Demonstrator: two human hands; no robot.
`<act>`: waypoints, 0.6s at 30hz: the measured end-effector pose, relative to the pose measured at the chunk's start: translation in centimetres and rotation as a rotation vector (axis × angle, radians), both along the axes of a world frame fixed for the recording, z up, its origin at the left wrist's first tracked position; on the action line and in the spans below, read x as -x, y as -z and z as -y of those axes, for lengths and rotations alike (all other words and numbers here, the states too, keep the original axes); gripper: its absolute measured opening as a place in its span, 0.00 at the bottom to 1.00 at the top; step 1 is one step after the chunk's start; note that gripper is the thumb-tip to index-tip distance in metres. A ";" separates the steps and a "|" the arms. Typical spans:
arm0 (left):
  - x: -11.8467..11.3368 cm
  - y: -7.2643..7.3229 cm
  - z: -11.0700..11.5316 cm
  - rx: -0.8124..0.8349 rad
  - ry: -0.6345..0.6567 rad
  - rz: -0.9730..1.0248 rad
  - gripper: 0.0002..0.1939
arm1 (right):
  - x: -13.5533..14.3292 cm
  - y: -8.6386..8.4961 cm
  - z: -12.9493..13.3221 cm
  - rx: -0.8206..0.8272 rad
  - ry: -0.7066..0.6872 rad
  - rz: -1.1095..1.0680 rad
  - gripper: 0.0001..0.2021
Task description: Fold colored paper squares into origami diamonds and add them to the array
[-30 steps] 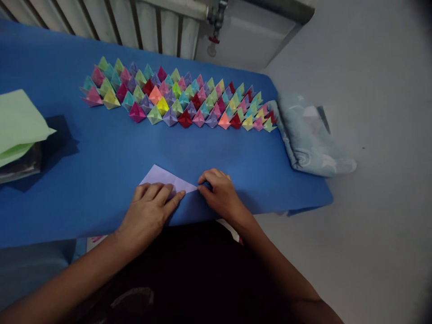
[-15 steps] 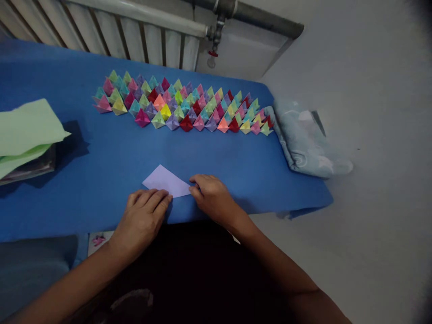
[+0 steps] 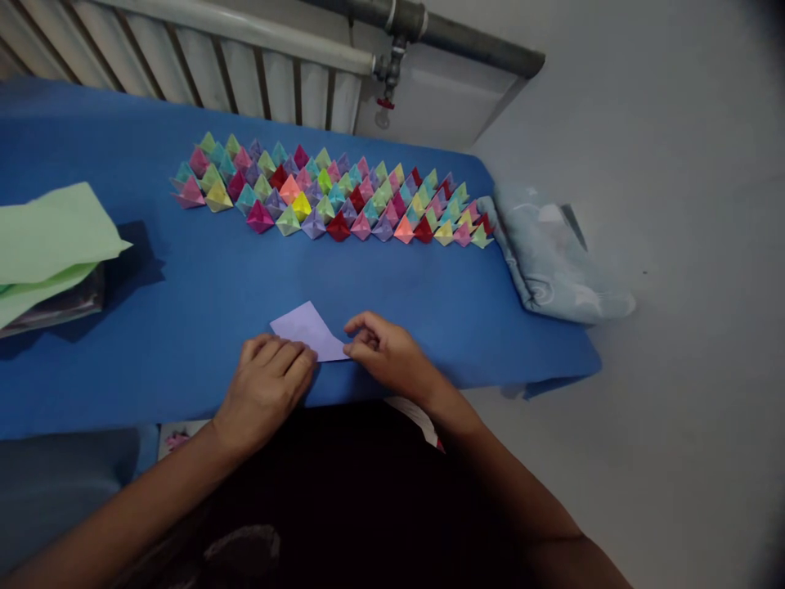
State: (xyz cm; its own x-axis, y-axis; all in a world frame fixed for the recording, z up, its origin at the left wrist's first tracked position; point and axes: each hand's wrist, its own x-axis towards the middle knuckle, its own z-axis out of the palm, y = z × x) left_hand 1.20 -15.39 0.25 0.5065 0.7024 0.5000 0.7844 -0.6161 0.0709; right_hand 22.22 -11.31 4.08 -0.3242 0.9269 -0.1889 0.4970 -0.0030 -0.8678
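A lilac sheet of folded paper (image 3: 310,330) lies near the front edge of the blue-covered table (image 3: 202,319). My left hand (image 3: 266,383) is at its lower left edge, fingers bent together and closed on the paper; the fingertips are partly hidden. At the paper's right corner, my right hand (image 3: 389,352) pinches it between thumb and fingers, with the index finger arched above. The paper's right side curves up slightly toward that pinch. Behind the hands stand rows of small folded paper boats (image 3: 337,225) in many colours.
Light green paper sheets (image 3: 55,233) rest on a dark packet (image 3: 67,311) at the left. A folded grey-blue cloth (image 3: 545,254) lies at the table's right end, against the wall. A radiator (image 3: 282,86) and a pipe with a red-handled valve (image 3: 385,103) are behind the table.
The lilac paper has shifted slightly right and its right side now bends. My right index finger has lifted and arched. The left hand has moved a little with the paper.
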 end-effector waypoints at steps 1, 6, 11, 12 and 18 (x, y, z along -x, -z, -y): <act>0.1 -0.1 0.1 0.009 -0.002 0.021 0.10 | -0.1 -0.1 0.1 -0.107 -0.037 0.023 0.10; 0.5 -1.5 0.4 0.060 0.020 0.145 0.11 | -0.2 -0.8 0.7 -0.558 -0.278 0.178 0.07; 1.0 -4.1 0.5 0.169 0.032 0.295 0.09 | -0.4 -2.1 0.8 -0.512 -0.271 -0.038 0.07; 1.1 -4.6 0.5 0.235 0.035 0.351 0.09 | -0.5 -2.5 0.9 -0.468 -0.230 -0.118 0.06; 1.2 -6.2 -0.9 0.753 -0.058 0.650 0.14 | 0.7 -3.5 -0.1 -0.085 -0.019 -0.359 0.07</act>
State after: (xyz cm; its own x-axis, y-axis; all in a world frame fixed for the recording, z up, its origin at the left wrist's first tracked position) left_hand 0.04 -14.51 6.47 0.2474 0.9655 0.0819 0.4820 -0.1959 0.8540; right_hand 21.49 -11.26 7.58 -0.3731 0.9276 0.0180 0.1599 0.0833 -0.9836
